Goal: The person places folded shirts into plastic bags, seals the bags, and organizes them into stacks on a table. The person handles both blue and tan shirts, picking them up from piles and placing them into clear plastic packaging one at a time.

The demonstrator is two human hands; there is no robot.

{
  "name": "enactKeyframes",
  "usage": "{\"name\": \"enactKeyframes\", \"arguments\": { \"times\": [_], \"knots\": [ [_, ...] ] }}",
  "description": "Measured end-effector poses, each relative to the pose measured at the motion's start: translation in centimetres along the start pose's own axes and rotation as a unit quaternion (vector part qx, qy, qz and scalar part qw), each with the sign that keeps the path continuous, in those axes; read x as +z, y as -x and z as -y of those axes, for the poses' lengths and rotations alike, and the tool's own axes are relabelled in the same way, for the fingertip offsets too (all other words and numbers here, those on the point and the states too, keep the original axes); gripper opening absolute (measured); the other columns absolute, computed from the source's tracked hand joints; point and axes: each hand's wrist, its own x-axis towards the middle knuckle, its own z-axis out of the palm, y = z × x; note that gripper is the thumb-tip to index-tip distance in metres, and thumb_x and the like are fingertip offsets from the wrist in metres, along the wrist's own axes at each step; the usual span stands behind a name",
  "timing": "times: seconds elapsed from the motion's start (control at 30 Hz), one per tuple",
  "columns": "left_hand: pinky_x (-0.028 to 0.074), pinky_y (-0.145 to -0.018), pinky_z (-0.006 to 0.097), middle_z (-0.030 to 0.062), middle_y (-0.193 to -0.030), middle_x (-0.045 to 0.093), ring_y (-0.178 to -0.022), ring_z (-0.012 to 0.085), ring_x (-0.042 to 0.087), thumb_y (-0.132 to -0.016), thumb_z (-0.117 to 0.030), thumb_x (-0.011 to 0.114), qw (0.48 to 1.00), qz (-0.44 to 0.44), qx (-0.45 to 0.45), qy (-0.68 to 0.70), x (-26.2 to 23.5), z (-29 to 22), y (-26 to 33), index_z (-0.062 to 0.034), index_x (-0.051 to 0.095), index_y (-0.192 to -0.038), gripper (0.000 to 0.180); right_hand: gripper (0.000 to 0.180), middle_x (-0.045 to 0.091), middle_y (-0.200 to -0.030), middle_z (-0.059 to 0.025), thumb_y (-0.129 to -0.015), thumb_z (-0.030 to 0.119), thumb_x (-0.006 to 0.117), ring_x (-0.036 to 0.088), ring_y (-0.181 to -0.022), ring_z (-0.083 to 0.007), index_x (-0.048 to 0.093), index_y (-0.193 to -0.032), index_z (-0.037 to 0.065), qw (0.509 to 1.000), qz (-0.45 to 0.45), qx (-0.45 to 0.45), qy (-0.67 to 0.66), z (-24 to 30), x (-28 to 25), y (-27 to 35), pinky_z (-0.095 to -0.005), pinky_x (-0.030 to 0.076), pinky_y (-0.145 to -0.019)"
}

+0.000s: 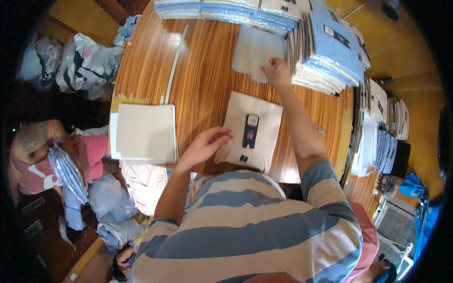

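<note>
A folded beige garment (264,127) lies on the wooden table in front of me, with a dark hang tag (251,131) on its front and a small dark label below. My left hand (206,145) is at the garment's left edge, fingers loosely bent and apart, holding nothing. Farther off, my right hand (278,74) reaches over a pile of clear plastic bags (250,47). Its thumb and fingers stand apart at the pile's right side; whether a fingertip touches the top bag is hard to tell.
Stacks of bagged shirts (330,47) rise right of the plastic bags, with more along the far edge. Cardboard sheets (145,132) sit at left near a pale strip (177,63). Another person (56,155) holds bagged garments at the left, among plastic-wrapped bundles (89,63).
</note>
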Motion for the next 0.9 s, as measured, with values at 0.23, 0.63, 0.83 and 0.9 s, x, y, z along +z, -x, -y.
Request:
{"name": "enactKeyframes", "arguments": {
  "times": [0.23,0.63,0.83,0.9],
  "knots": [
    [0.041,-0.109,0.048,0.0205,-0.141,0.054,-0.132,0.0371,0.051,-0.095,-0.021,0.063,0.878,-0.121,0.248,-0.391,-1.0,-1.9,-20.5,-0.0035,0.055,-0.138,0.047,0.024,0.068,-0.095,-0.0304,-0.097,0.023,0.058,0.066,-0.094,-0.0477,0.059,-0.106,0.001,0.99,0.105,0.09,0.026,-2.8,2.3,-2.9,-0.0539,0.052,-0.084],
    [0.014,-0.121,0.061,0.0078,-0.165,0.025,-0.151,0.0384,0.019,-0.095,-0.032,0.054,0.731,-0.108,0.247,-0.627,0.3,0.0,-30.1,-0.0164,0.041,-0.152,0.06,0.025,0.063,-0.097,-0.0265,-0.105,0.021,0.047,0.064,-0.089,-0.0386,0.051,-0.106,-0.004,0.952,-0.216,0.11,-0.186,2.7,-3.0,-8.5,-0.0443,0.05,-0.083],
    [0.019,-0.119,0.063,0.0118,-0.162,0.03,-0.15,0.0388,0.022,-0.093,-0.031,0.056,0.728,-0.094,0.21,-0.646,0.2,-0.7,-30.7,-0.0136,0.049,-0.146,0.056,0.022,0.058,-0.099,-0.0128,-0.109,0.022,0.04,0.056,-0.096,-0.0201,0.044,-0.105,0.001,0.868,-0.283,0.0,-0.409,7.8,-6.7,-9.0,-0.0351,0.047,-0.09],
    [0.02,-0.118,0.063,0.0153,-0.161,0.032,-0.148,0.04,0.026,-0.092,-0.033,0.057,0.71,-0.137,0.235,-0.649,0.3,-1.6,-30.4,-0.0129,0.05,-0.145,0.057,0.021,0.06,-0.106,-0.0152,-0.109,0.021,0.039,0.056,-0.097,-0.0191,0.044,-0.104,0.001,0.845,-0.305,-0.077,-0.432,9.7,-9.1,-8.4,-0.0337,0.047,-0.09]
  ]
}}
